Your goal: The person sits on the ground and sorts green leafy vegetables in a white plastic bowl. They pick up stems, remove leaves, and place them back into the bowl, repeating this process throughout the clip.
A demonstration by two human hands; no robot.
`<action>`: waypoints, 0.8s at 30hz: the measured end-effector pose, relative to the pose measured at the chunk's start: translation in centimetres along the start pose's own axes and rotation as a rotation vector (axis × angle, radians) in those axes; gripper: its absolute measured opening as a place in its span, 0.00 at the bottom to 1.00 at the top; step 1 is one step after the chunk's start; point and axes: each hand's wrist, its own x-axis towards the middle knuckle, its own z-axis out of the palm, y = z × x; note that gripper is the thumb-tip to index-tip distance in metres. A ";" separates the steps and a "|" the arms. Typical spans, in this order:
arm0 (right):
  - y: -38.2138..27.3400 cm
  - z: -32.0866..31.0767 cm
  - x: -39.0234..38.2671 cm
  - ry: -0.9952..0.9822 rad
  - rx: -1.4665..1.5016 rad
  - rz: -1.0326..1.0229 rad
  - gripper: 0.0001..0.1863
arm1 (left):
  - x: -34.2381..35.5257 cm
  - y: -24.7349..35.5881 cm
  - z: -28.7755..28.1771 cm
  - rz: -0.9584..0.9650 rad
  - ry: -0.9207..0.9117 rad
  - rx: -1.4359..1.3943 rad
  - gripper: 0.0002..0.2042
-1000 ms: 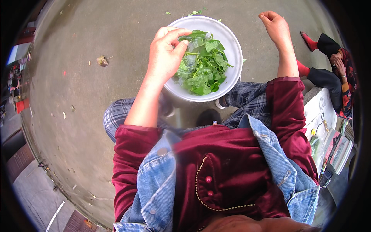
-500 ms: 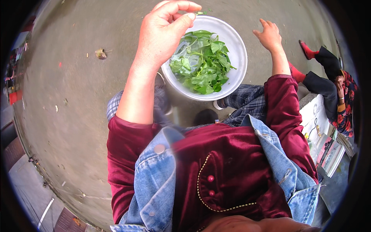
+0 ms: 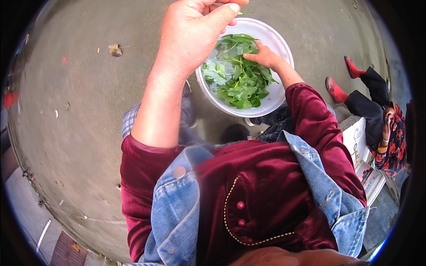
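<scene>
Green leaves point(image 3: 239, 77) are what my hands are busy with, and they sit in a round white bowl point(image 3: 279, 95) on the ground in front of my knees.

My left hand point(image 3: 195, 33) is up high, close to the camera, above the near edge of the bowl. Its thumb and fingers are pinched together. I see a tiny bit of green near the fingertips at the top edge, but I cannot tell if the hand holds a leaf or a stem. My right hand point(image 3: 262, 56) is down in the bowl, lying on the leaves with its fingers curled into them. I cannot tell if it has grabbed any.

I think the work is somewhere in the middle. The bowl has a good pile of loose leaves in it, so a lot looks picked. I can see white bowl all around the pile, so there is room for more. I cannot see any heap of unpicked stalks, so I cannot say how much is left.

Around the bowl is bare grey concrete ground point(image 3: 80, 115) with a few small scraps and one dry brown leaf point(image 3: 115, 49). Off to my right sits another person point(image 3: 381, 119) in red shoes and flowery clothes.
</scene>
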 end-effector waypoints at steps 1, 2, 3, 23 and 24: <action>0.4 0.5 1.0 0.023 -0.027 0.066 0.56 | -0.3 0.1 0.0 0.016 -0.008 -0.036 0.08; 0.8 1.1 1.8 -0.004 0.062 0.091 0.58 | -0.4 0.3 -0.2 0.033 -0.016 -0.071 0.08; 1.1 1.7 2.7 -0.018 0.150 0.128 0.60 | -0.3 0.4 -0.2 0.043 -0.035 -0.092 0.07; -2.2 7.9 -2.2 -0.612 -0.595 -0.730 0.30 | 1.1 -0.8 0.7 0.111 0.004 0.150 0.06; -2.4 6.4 -3.5 -0.677 -0.679 -0.686 0.31 | 1.0 -0.8 0.7 0.125 0.000 0.144 0.05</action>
